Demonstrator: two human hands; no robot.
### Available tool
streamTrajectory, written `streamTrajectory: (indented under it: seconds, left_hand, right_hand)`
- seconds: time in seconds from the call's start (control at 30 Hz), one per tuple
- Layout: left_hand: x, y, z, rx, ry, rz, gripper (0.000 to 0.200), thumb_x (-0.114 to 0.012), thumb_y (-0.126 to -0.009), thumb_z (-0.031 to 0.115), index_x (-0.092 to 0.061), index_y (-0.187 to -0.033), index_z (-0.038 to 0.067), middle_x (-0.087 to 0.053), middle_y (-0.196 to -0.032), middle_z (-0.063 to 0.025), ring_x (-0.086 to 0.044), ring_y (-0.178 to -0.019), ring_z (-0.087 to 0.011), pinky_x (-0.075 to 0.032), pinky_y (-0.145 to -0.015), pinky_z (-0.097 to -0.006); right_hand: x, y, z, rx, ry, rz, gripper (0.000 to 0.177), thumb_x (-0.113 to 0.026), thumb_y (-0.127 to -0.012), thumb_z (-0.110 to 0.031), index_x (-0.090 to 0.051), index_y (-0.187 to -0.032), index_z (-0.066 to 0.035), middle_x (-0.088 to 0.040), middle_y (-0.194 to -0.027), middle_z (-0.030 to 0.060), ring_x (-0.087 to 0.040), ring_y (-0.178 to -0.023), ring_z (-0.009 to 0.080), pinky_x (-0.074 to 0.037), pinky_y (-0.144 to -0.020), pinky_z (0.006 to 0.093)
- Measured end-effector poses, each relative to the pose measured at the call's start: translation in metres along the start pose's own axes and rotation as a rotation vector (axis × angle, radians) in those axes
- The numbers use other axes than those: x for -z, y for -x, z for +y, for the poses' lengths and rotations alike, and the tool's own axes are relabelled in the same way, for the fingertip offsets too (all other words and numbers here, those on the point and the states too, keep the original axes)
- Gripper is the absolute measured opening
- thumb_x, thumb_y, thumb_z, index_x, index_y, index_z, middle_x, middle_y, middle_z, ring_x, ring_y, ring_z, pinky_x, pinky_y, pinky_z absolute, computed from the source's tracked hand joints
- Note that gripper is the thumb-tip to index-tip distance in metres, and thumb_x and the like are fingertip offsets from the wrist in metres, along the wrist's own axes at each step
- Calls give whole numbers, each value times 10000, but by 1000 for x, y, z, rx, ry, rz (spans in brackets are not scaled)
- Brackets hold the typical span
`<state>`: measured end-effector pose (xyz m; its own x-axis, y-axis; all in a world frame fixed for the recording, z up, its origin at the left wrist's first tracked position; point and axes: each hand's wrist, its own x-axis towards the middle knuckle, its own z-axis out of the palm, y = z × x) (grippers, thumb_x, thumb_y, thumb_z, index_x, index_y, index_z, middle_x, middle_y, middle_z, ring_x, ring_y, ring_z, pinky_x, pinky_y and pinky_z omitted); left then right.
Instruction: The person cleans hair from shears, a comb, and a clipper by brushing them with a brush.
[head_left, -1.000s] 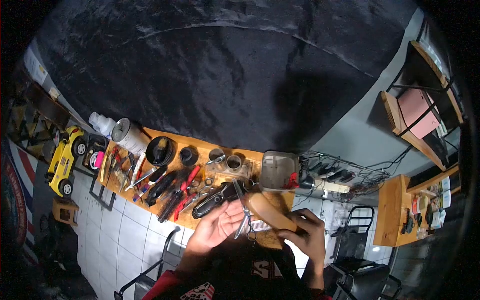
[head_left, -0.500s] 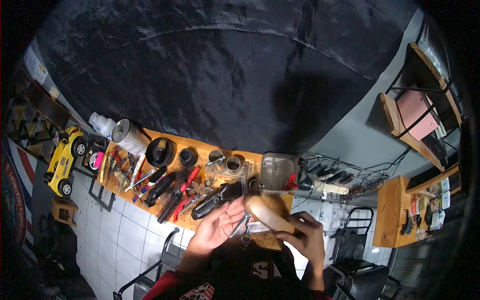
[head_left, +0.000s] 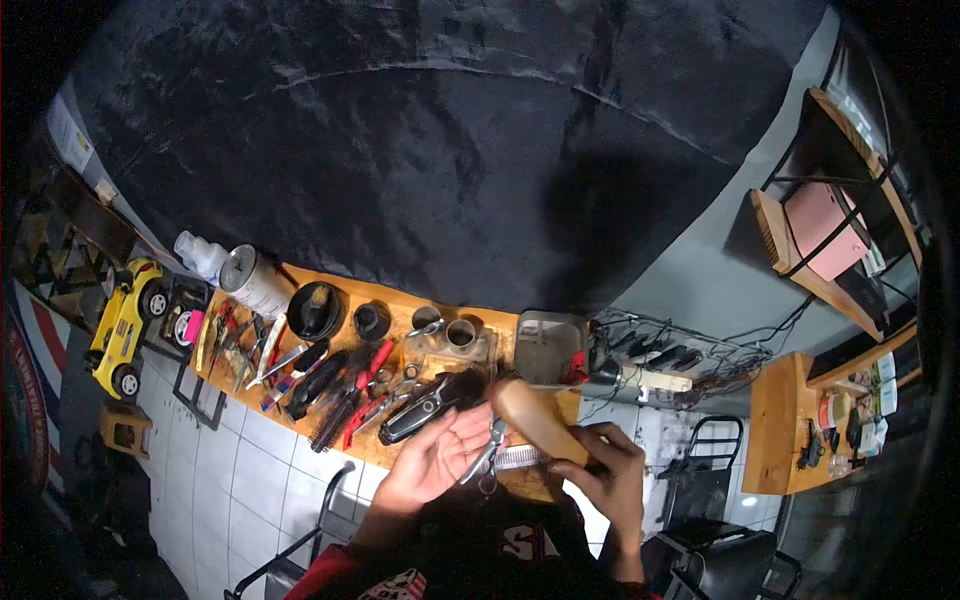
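My right hand [head_left: 610, 468] grips one end of a curved wooden brush [head_left: 535, 418], thumb below and fingers bent over it. Its bristles are hidden from this side. The brush's other end reaches the fingertips of my left hand [head_left: 435, 462], which is palm up with fingers stretched out. Silver scissors [head_left: 484, 460] overlap the left fingers, with a finger ring hanging low. Just beyond that hand lies a black hair clipper [head_left: 432, 405]. A pale ridged strip [head_left: 518, 457] shows beneath the brush.
The wooden table [head_left: 300, 278] carries combs, a round brush [head_left: 335, 420], a black bowl [head_left: 318, 310], metal cups [head_left: 461, 333] and a grey tray [head_left: 550, 348]. Dark cloth [head_left: 400, 160] hangs behind. Cables [head_left: 690, 345] run at right. Chairs [head_left: 712, 545] stand below; a yellow toy car [head_left: 125, 328] sits left.
The wooden brush has turned a little in my right hand, its smooth brown back now showing more. My left hand stays almost in place. The whole view has shifted slightly.
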<state>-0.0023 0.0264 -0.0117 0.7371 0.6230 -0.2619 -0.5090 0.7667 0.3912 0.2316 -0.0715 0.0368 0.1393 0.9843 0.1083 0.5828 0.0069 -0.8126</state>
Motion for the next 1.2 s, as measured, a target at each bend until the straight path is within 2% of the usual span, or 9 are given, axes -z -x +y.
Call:
streamTrajectory:
  seconds: [0.2, 0.27, 0.47, 0.67, 0.87, 0.93, 1.0, 1.17, 1.2]
  left_hand:
    - [-16, -3, 11, -46, -152, -30, 718, -340, -960, 491, -293, -1414, -63, -346, -1458, -218, -362, -1350, -304, -248, -1138, -369]
    - [-17, -3, 11, -47, -151, -59, 726, -339, -960, 494, -284, -1415, -69, -352, -1455, -218, -372, -1343, -296, -259, -1130, -370]
    - [-5, -1, 2, -23, -27, -10, 712, -340, -960, 486, -330, -1391, -81, -396, -1426, -215, -398, -1318, -304, -283, -1113, -387]
    - [-15, 0, 14, -30, 10, -91, 753, -359, -956, 472, -240, -1408, -117, -290, -1470, -262, -338, -1358, -334, -273, -1127, -386]
    - [-13, 4, 15, 134, 75, -258, 720, -372, -963, 454, -242, -1422, -85, -310, -1466, -244, -396, -1324, -292, -303, -1117, -378]
    - [-3, 10, 8, 112, -176, -26, 617, -490, -957, 291, -277, -1426, -48, -421, -1407, -207, -472, -1261, -267, -323, -1101, -392]
    - [-26, 13, 13, 53, -398, -169, 589, -553, -923, 89, -287, -1438, -12, -461, -1384, -167, -471, -1253, -209, -339, -1082, -350]
    - [-29, 9, 13, 77, -481, -170, 595, -555, -900, -27, -307, -1439, 10, -488, -1365, -126, -485, -1214, -149, -357, -1047, -307]
    - [-29, 9, 12, 74, -466, -165, 587, -554, -901, -30, -318, -1437, 15, -494, -1361, -119, -491, -1205, -142, -362, -1039, -303]
  right_hand:
    - [-1, 5, -1, 141, -56, -446, 415, -819, -670, -371, -721, -984, -117, -672, -1035, 118, -664, -940, 305, -534, -820, 367]
    - [1, 5, 6, 186, -89, -399, 421, -859, -634, -300, -722, -936, -41, -674, -910, 119, -687, -794, 253, -543, -673, 332]
    - [3, -7, -4, 14, 76, -22, 427, -865, -600, -259, -708, -910, -11, -664, -872, 121, -665, -739, 257, -515, -643, 323]
    - [5, -2, 6, 235, -107, -534, 385, -857, -637, -258, -730, -949, -72, -671, -912, 99, -679, -768, 245, -528, -656, 321]
    - [13, -6, 16, 249, -62, -227, 429, -889, -550, -255, -723, -876, -31, -670, -842, 123, -673, -747, 250, -522, -641, 317]
    - [16, -11, 26, 117, -1, -89, 442, -884, -557, -252, -718, -889, -12, -669, -838, 129, -669, -741, 252, -517, -636, 311]
    - [26, -15, 14, 84, 28, -6, 470, -867, -588, -233, -705, -953, 14, -663, -826, 129, -661, -738, 245, -507, -635, 308]
    - [28, -12, 14, 17, 90, 148, 471, -852, -618, -300, -714, -990, -47, -666, -864, 132, -667, -751, 267, -520, -646, 343]
    - [29, -11, 17, 78, 48, 43, 467, -861, -600, -269, -714, -977, -34, -666, -854, 127, -666, -754, 256, -517, -652, 328]
